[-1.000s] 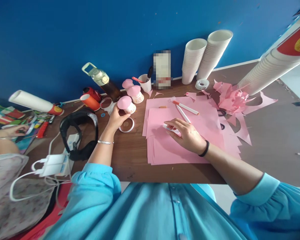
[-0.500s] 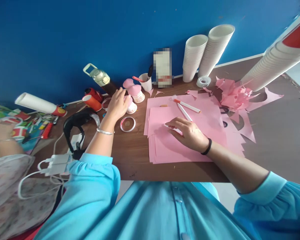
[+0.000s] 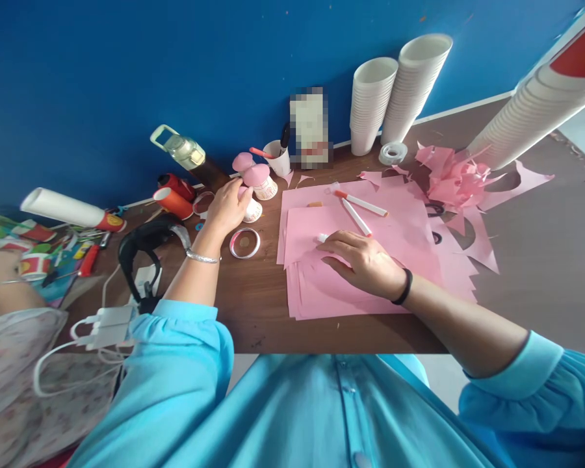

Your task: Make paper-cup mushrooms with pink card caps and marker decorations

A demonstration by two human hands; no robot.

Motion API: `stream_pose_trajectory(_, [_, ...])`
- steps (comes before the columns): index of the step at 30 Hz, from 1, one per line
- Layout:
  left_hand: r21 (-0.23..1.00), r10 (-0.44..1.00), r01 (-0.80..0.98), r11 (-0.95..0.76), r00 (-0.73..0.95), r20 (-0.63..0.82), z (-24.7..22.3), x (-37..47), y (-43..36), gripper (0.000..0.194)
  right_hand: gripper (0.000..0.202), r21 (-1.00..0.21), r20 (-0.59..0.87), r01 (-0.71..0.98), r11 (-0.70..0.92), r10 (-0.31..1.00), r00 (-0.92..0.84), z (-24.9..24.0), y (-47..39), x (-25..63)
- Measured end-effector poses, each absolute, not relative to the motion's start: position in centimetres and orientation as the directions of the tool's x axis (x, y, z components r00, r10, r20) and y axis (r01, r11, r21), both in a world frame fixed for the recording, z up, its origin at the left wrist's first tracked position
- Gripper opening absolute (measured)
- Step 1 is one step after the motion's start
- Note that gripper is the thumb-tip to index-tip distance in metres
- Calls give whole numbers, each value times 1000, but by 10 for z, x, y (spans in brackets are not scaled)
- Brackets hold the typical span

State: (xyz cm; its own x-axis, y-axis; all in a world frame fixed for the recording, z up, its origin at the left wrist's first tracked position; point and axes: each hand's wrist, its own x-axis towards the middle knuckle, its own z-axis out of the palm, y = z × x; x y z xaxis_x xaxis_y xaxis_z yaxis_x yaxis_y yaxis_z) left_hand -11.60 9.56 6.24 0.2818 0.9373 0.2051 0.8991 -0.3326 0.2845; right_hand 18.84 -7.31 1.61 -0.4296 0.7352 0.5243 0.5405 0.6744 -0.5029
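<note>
The pink-topped cup (image 3: 253, 210) is standing upright toward the far edge of the surface (image 3: 258, 318), just right of the left hand (image 3: 225, 209), the nearer one, whose bent fingers are partly covering its top. The right hand (image 3: 370, 263) is curling over pink paper (image 3: 341, 300), mostly hiding a white object (image 3: 322, 238). Whether either hand is pinching anything, I cannot tell.

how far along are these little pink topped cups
Three pink tops look made, the nearer two on decorated cups. The left hand is at the nearest; the right hand has something white. Pink sheets and stacked cups remain, possibly for more.
</note>
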Motion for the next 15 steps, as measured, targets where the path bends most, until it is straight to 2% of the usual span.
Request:
stream_pose_trajectory(7, [311,950,912,-268,196,244,59,-116,90,41,19,-490,491,567,662,747,-448,13,-72,189])
stream_pose_trajectory(15, [321,889,831,-455,404,214,67,-130,95,50,19,-486,484,562,669,741,-464,13,-71,189])
